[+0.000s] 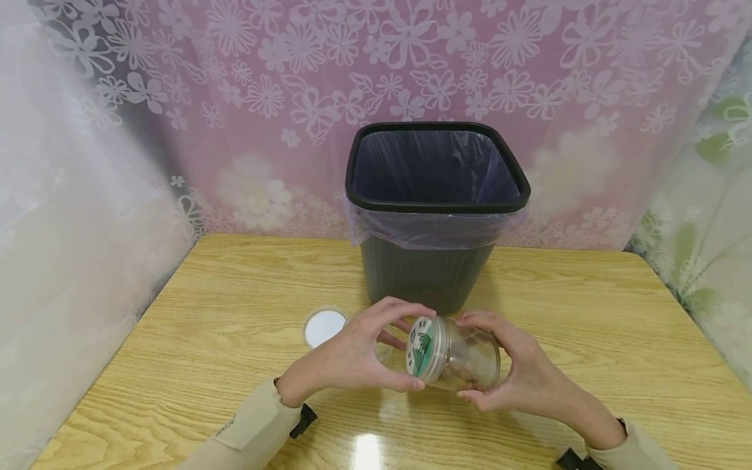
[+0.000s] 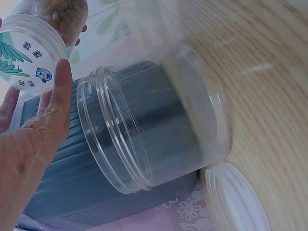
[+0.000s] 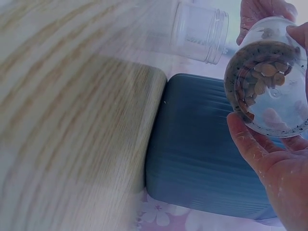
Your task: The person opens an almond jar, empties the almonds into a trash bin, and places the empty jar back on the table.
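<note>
Both hands hold a clear jar (image 1: pixel 472 359) tilted on its side above the table. Brown nut-like pieces (image 3: pixel 262 79) lie inside it. My left hand (image 1: pixel 358 356) grips the lid end, thumb below and fingers above the lid (image 1: pixel 422 349), which has a green leaf print and is on the jar. Around the base end, my right hand (image 1: pixel 525 369) curls thumb and fingers. A second clear jar (image 2: pixel 149 130), uncovered, stands on the table below the left hand, mostly hidden by it in the head view. Beside that jar lies a loose white lid (image 1: pixel 325 328).
A dark grey trash bin (image 1: pixel 431 267) with a purple liner stands on the wooden table (image 1: pixel 235 294), just beyond the hands. Behind the table hangs a pink flowered curtain (image 1: pixel 264 98). Pale curtains border both sides.
</note>
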The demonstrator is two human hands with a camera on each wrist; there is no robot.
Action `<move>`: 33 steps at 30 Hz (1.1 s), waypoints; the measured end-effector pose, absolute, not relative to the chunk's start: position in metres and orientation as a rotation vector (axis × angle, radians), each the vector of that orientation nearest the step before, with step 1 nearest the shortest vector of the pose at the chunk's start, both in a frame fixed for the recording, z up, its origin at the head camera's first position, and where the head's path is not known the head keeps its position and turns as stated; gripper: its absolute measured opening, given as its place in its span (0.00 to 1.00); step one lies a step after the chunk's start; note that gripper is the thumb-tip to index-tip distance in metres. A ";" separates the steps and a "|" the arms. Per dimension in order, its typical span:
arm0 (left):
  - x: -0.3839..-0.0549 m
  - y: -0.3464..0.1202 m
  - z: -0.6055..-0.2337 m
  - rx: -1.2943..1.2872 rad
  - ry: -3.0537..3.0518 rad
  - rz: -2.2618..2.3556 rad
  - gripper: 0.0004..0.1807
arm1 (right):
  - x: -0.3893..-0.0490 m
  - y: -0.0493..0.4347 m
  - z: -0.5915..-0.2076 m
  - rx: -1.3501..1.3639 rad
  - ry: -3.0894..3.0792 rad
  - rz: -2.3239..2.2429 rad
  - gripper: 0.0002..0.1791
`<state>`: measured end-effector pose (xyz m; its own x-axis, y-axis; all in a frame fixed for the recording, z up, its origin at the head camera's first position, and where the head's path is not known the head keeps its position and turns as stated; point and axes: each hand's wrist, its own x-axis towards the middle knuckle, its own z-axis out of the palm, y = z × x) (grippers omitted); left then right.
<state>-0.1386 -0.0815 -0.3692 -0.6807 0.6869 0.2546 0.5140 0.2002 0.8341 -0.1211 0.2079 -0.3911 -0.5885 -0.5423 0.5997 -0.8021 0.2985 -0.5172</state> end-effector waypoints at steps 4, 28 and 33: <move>-0.138 -0.082 -0.369 1.146 2.297 1.477 0.47 | -0.121 0.207 -0.391 1.233 -2.242 1.186 0.49; -0.135 -0.083 -0.366 1.023 2.312 1.444 0.45 | -0.121 0.204 -0.392 1.263 -2.182 1.146 0.48; -0.135 -0.084 -0.367 1.112 2.302 1.459 0.47 | -0.117 0.204 -0.390 1.236 -2.224 1.151 0.48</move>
